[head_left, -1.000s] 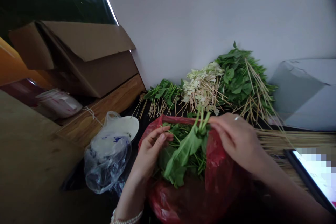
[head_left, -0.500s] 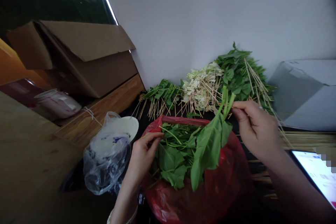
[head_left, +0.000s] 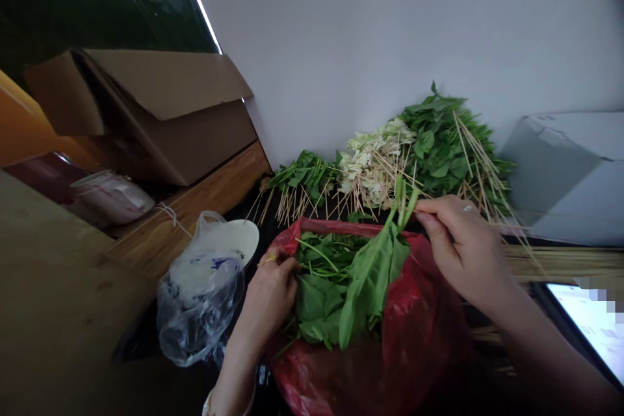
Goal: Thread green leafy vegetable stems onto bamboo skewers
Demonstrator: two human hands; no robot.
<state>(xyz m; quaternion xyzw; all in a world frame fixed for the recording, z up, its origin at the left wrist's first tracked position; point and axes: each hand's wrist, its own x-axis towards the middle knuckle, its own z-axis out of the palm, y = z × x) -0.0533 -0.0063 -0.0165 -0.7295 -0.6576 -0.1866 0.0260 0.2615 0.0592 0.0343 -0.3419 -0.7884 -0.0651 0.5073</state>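
Here, the grip of the right hand (head_left: 465, 250) pinches the leafy bunch (head_left: 368, 276) by its stems, over the open red bag (head_left: 414, 338). The left hand (head_left: 272, 286) is at the bag's left rim; whether its grip is pinching, I cannot tell.

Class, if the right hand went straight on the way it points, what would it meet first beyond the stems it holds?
Beyond the held stems, the right hand would probably meet the skewered pale leaves; depth is unclear.
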